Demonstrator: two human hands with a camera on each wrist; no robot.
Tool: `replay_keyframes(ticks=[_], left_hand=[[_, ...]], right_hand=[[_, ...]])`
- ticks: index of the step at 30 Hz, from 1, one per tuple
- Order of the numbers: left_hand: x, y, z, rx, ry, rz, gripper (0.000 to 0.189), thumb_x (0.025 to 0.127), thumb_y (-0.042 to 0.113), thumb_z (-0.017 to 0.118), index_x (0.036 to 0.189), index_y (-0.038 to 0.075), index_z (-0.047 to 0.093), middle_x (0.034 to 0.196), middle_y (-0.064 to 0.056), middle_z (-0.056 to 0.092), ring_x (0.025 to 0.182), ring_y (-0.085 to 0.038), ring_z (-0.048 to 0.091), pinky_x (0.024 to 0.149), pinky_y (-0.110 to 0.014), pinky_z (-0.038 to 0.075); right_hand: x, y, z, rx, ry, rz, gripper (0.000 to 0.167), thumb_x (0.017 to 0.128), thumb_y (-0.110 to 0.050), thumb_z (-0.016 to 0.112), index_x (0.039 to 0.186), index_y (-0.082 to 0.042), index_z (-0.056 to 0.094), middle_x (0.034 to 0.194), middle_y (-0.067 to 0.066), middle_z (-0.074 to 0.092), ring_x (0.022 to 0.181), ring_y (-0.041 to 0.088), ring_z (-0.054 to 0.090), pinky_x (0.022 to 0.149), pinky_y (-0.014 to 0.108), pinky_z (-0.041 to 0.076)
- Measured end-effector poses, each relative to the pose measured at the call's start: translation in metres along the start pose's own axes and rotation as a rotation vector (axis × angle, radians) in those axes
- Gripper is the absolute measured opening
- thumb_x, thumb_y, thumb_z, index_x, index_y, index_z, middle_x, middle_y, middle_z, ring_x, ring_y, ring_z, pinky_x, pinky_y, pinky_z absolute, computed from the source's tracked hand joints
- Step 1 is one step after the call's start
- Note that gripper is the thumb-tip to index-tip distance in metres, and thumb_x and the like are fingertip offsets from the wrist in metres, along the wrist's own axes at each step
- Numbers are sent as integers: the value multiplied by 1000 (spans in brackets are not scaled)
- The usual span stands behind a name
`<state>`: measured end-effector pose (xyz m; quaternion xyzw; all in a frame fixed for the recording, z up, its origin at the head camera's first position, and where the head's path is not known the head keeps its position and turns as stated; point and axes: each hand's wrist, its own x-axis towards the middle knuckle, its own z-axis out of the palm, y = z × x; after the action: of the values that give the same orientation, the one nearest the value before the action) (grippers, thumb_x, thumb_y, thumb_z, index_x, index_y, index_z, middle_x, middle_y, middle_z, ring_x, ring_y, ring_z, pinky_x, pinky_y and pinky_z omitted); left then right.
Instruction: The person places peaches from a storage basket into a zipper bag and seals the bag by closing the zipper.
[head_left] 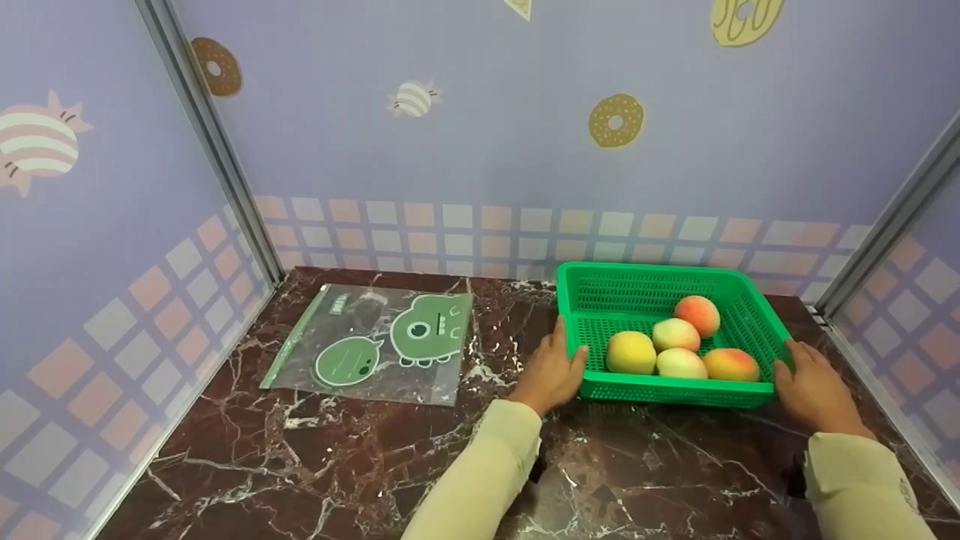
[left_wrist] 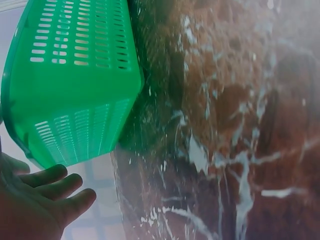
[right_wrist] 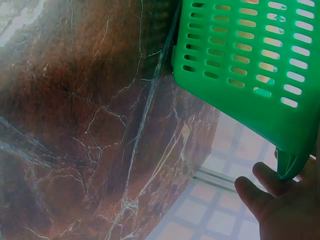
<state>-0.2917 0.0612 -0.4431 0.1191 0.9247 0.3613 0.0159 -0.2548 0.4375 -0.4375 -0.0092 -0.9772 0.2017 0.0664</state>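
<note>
A green plastic basket (head_left: 679, 391) with slotted walls stands on the right of the marbled table, several yellow and red peaches (head_left: 679, 335) inside it. At its left side my left hand (head_left: 551, 371) holds the rim, thumb over the edge and fingers along the outside. The left wrist view shows the fingers (left_wrist: 62, 187) of that hand spread by the basket's outer wall. On the opposite side my right hand (head_left: 817, 386) grips the rim near the front corner. In the right wrist view its fingers (right_wrist: 272, 180) lie around the rim's corner; part of this hand is cut off.
To the left a clear zip bag (head_left: 367, 345) with green cartoon prints lies flat on the dark red marbled table (head_left: 360, 465). Purple patterned panels (head_left: 480, 165) stand behind and at both sides, joined by metal corner posts (head_left: 217, 142).
</note>
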Motion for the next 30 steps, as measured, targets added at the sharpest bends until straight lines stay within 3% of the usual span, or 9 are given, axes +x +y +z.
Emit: replay_keyframes(ticks=[14, 20, 27, 30], left_hand=[[2, 4, 9, -240, -37, -45, 75, 100, 35, 44, 157, 14, -1, 157, -17, 30, 141, -31, 37, 113, -47, 34], [2, 5, 11, -325, -34, -81, 76, 97, 27, 44, 157, 17, -1, 158, -14, 29, 138, -28, 41, 111, -46, 37], [1, 4, 11, -429, -36, -99, 77, 96, 23, 46, 157, 21, -1, 157, -12, 30, 127, -26, 50, 101, -44, 41], [1, 3, 11, -446, -33, -93, 77, 96, 23, 46, 157, 21, -1, 157, -13, 32, 130, -28, 49, 104, -45, 40]], right_hand=[[0, 2, 6, 70, 63, 11, 60, 103, -29, 32, 146, 13, 25, 142, 44, 27, 123, 64, 28, 96, 74, 25], [-3, 5, 5, 143, 16, 89, 65, 103, -38, 31, 152, 4, 17, 142, 45, 28, 119, 66, 32, 91, 75, 29], [-5, 7, 4, 235, -25, 153, 75, 101, -50, 33, 155, -4, 10, 150, 42, 17, 125, 66, 26, 93, 76, 27], [-5, 7, 5, 260, -22, 161, 75, 100, -51, 35, 155, -5, 10, 151, 40, 15, 128, 66, 23, 95, 76, 25]])
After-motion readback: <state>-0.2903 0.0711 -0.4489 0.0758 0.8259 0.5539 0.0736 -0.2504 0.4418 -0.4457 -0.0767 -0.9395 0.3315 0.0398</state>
